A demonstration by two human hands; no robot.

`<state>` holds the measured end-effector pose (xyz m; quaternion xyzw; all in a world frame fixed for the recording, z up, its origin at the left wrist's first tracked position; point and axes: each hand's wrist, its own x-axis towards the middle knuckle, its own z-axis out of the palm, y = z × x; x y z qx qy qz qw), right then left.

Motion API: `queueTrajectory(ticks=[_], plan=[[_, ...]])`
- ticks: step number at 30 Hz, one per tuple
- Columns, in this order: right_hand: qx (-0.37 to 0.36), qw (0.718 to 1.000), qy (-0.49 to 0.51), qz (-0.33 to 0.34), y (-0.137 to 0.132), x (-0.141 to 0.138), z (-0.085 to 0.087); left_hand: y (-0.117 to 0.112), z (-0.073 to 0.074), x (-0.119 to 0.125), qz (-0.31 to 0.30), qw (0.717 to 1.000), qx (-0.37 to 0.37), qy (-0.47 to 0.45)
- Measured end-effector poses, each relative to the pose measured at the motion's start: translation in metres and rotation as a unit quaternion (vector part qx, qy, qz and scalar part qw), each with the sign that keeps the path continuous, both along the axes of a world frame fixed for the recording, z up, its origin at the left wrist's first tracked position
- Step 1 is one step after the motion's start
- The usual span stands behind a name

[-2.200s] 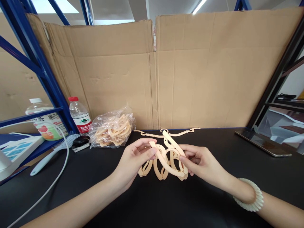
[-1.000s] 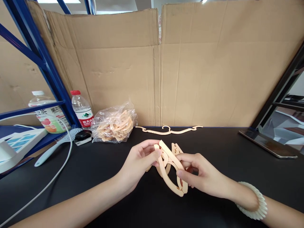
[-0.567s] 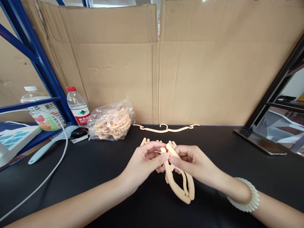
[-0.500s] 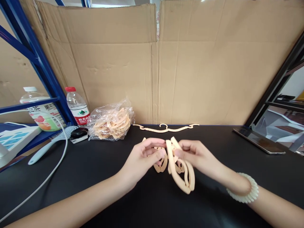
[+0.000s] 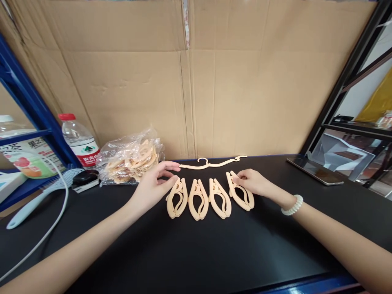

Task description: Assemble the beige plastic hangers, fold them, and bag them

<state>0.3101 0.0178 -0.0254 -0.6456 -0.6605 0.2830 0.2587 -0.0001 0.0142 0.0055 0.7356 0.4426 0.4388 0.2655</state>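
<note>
Several beige folding hangers lie folded, side by side in a row on the black table. My right hand (image 5: 255, 181) grips the top of the rightmost folded hanger (image 5: 249, 203), which rests at the row's end. My left hand (image 5: 157, 179) is beside the leftmost folded hanger (image 5: 177, 210), thumb and fingers apart, with nothing held. Its thumb is close to that hanger's top; whether they touch I cannot tell. Between these two lie a second folded hanger (image 5: 198, 214) and a third one (image 5: 225, 211). Behind the row, an unfolded hanger (image 5: 219, 164) stretches along the table's back, its left end hidden by my left fingers.
A clear plastic bag (image 5: 131, 157) of beige hangers lies left of my left hand. Further left are a red-capped water bottle (image 5: 80, 141), a black object (image 5: 85, 179), a pale hairbrush (image 5: 43, 200) and a white cable (image 5: 45, 237). A tablet (image 5: 315, 171) lies at right, before cardboard (image 5: 245, 102).
The folded hanger held up in my right hand is now down at the row's right end. My left hand has moved left, away from it. The view has shifted, exposing the whole row.
</note>
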Motion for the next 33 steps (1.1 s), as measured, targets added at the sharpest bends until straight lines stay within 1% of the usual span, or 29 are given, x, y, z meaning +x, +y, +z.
queueTrajectory(ticks=[2, 6, 9, 11, 14, 15, 17, 19, 21, 22, 24, 26, 30, 33], plan=[[0.033, 0.998, -0.056, 0.002, -0.001, 0.0, 0.0, -0.001, 0.0, 0.002, -0.006, 1.0, -0.004, 0.01], [0.052, 0.996, -0.069, 0.031, -0.003, 0.001, -0.002, -0.006, -0.001, 0.005, -0.028, 0.999, -0.012, 0.042], [0.064, 0.994, -0.083, 0.038, -0.006, 0.001, -0.002, -0.008, -0.005, 0.005, -0.047, 0.996, 0.011, 0.081], [0.069, 0.989, -0.12, 0.051, -0.01, 0.001, 0.001, -0.01, -0.008, 0.005, -0.051, 0.987, 0.055, 0.14], [0.118, 0.968, -0.206, 0.077, -0.019, -0.002, 0.008, -0.018, -0.012, 0.008, -0.071, 0.955, 0.114, 0.262], [0.144, 0.958, -0.225, 0.1, -0.023, -0.004, 0.01, -0.023, -0.013, 0.01, -0.083, 0.943, 0.122, 0.299], [0.175, 0.937, -0.244, 0.177, -0.034, -0.01, 0.012, -0.035, -0.018, 0.014, -0.099, 0.92, 0.127, 0.356], [0.162, 0.917, -0.252, 0.262, -0.045, -0.019, 0.009, -0.049, -0.025, 0.019, -0.11, 0.904, 0.125, 0.394], [0.133, 0.908, -0.26, 0.3, -0.056, -0.029, 0.003, -0.062, -0.034, 0.024, -0.129, 0.895, 0.122, 0.41], [0.126, 0.907, -0.263, 0.304, -0.06, -0.033, -0.001, -0.067, -0.038, 0.025, -0.129, 0.893, 0.117, 0.414], [0.126, 0.909, -0.267, 0.294, -0.066, -0.04, -0.009, -0.073, -0.045, 0.028, -0.101, 0.898, 0.103, 0.415], [0.135, 0.913, -0.268, 0.277, -0.069, -0.045, -0.014, -0.075, -0.049, 0.027, -0.09, 0.902, 0.087, 0.413], [0.146, 0.913, -0.273, 0.264, -0.066, -0.048, -0.016, -0.068, -0.049, 0.023, -0.135, 0.897, 0.061, 0.417], [0.152, 0.91, -0.282, 0.261, -0.06, -0.049, -0.015, -0.062, -0.05, 0.023, -0.131, 0.899, 0.062, 0.414]])
